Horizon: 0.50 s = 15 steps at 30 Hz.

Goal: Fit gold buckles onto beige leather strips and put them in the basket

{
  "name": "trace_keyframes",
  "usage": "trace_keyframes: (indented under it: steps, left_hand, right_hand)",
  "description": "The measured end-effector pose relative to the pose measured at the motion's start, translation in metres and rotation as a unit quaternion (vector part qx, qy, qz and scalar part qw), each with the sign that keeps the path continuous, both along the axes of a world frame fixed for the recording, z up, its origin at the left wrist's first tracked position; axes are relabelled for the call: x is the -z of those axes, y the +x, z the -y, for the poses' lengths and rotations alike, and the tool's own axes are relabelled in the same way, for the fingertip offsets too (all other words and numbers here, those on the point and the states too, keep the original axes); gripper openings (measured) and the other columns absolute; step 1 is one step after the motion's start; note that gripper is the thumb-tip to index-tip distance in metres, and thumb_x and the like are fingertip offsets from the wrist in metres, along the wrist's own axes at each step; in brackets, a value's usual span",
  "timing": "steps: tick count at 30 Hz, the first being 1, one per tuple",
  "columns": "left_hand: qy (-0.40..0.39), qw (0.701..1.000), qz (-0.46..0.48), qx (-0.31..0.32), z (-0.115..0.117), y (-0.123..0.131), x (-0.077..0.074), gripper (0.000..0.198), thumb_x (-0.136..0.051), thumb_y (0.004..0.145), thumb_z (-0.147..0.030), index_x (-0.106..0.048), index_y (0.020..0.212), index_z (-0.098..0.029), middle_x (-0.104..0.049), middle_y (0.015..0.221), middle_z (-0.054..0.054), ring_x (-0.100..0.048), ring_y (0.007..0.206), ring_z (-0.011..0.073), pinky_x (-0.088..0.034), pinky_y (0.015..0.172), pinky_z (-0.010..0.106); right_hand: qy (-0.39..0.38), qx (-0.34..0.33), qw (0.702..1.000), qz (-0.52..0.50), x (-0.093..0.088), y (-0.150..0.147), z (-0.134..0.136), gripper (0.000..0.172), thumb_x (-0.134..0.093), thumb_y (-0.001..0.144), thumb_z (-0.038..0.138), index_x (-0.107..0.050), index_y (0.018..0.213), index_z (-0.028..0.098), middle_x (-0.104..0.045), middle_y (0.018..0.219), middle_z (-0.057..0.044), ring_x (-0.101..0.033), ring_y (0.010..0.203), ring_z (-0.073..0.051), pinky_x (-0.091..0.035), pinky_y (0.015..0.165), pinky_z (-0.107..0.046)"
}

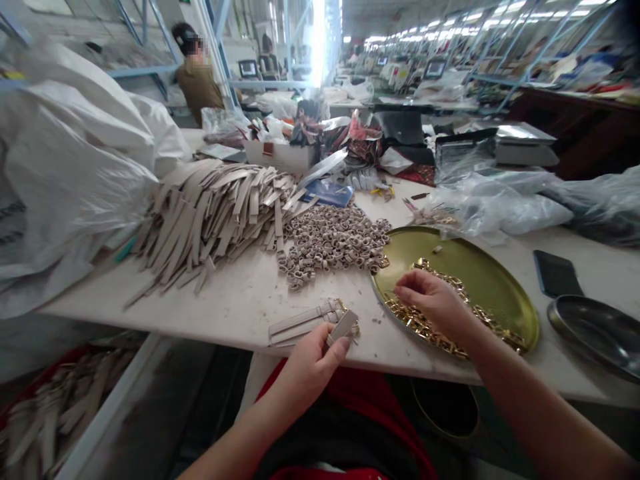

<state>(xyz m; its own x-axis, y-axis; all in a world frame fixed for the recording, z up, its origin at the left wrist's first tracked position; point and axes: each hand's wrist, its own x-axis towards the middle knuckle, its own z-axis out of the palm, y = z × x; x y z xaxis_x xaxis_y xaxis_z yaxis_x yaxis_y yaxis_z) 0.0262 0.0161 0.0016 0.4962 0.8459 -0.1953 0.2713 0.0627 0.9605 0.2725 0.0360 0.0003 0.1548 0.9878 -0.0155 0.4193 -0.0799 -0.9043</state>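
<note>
Near the table's front edge, my left hand (316, 357) is closed on a beige strap (344, 325), its flat end sticking up past the fingers. Just behind it lie several finished-looking straps (300, 321) with loops and gold-coloured buckles at one end. My right hand (434, 300) hovers over a round gold tray (490, 267), fingertips pinched together; whatever they hold is hidden or too small to name. Gold buckles (413, 317) are heaped along the near side of that tray. Beyond my hands sits a pile of small beige loops (335, 237).
A large heap of loose beige straps (215, 207) covers the table's left part. To the right lie a phone (557, 273) and a dark metal dish (600, 330). Plastic bags (505, 200) and boxes stand at the back. A person (197, 77) is at the far left.
</note>
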Motion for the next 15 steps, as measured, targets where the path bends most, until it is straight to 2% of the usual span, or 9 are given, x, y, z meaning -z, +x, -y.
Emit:
trace_keyframes:
  steps: [1,3,5,7,10,13,15]
  left_hand:
    - [-0.013,0.999,0.036,-0.010,0.002,0.002,-0.002,0.027,-0.052,0.080,-0.040,-0.055,0.089,-0.015,-0.054,0.079,0.001,-0.046,0.073,0.0136,-0.035,0.066,0.023]
    - [-0.073,0.991,0.111,-0.028,0.007,0.006,-0.006,0.034,-0.056,0.077,-0.044,-0.055,0.093,-0.014,-0.048,0.066,-0.003,-0.041,0.058,0.0096,-0.032,0.055,0.020]
    - [-0.140,0.973,0.174,-0.056,0.014,0.009,-0.008,0.037,-0.057,0.076,-0.047,-0.052,0.093,-0.015,-0.034,0.055,-0.008,-0.026,0.044,0.0059,-0.022,0.043,0.019]
    - [-0.165,0.959,0.210,-0.093,0.021,0.009,-0.008,0.037,-0.059,0.074,-0.047,-0.051,0.092,-0.015,-0.030,0.053,-0.009,-0.020,0.042,0.0045,-0.017,0.040,0.019]
    - [-0.136,0.957,0.211,-0.144,0.030,0.004,-0.004,0.035,-0.063,0.071,-0.044,-0.054,0.087,-0.014,-0.041,0.060,-0.006,-0.029,0.047,0.0043,-0.023,0.044,0.017]
    - [-0.113,0.960,0.193,-0.168,0.034,0.000,0.000,0.032,-0.063,0.071,-0.041,-0.057,0.086,-0.014,-0.048,0.063,-0.003,-0.037,0.053,0.0060,-0.031,0.049,0.017]
    - [-0.108,0.964,0.178,-0.163,0.034,-0.002,0.000,0.031,-0.062,0.071,-0.040,-0.058,0.086,-0.013,-0.052,0.066,-0.001,-0.043,0.058,0.0081,-0.035,0.054,0.018]
  right_hand:
    - [-0.018,-0.013,0.993,-0.118,-0.005,-0.017,0.007,0.021,-0.066,0.070,0.037,-0.055,0.071,0.019,-0.055,0.057,0.002,-0.049,0.052,-0.012,-0.039,0.052,-0.025]
    - [-0.061,-0.013,0.949,-0.309,-0.013,-0.050,0.022,0.026,-0.072,0.065,0.038,-0.055,0.072,0.020,-0.056,0.059,0.004,-0.050,0.052,-0.010,-0.043,0.054,-0.024]
    - [-0.093,-0.001,0.902,-0.422,-0.013,-0.079,0.036,0.029,-0.076,0.061,0.036,-0.056,0.072,0.019,-0.057,0.061,0.004,-0.051,0.053,-0.008,-0.045,0.055,-0.022]
    - [-0.099,0.014,0.878,-0.469,-0.007,-0.101,0.047,0.030,-0.078,0.060,0.035,-0.056,0.072,0.018,-0.057,0.062,0.005,-0.051,0.053,-0.007,-0.046,0.056,-0.020]
    - [-0.088,0.039,0.882,-0.462,0.005,-0.120,0.059,0.032,-0.078,0.060,0.036,-0.057,0.072,0.017,-0.057,0.067,0.004,-0.051,0.054,-0.006,-0.047,0.055,-0.019]
    - [-0.039,0.039,0.923,-0.382,0.013,-0.124,0.070,0.031,-0.075,0.064,0.039,-0.056,0.078,0.018,-0.057,0.067,0.004,-0.052,0.055,-0.008,-0.049,0.056,-0.022]
    - [0.023,-0.001,0.953,-0.302,0.014,-0.123,0.079,0.029,-0.071,0.069,0.036,-0.056,0.088,0.021,-0.058,0.069,0.002,-0.056,0.061,-0.011,-0.051,0.060,-0.025]
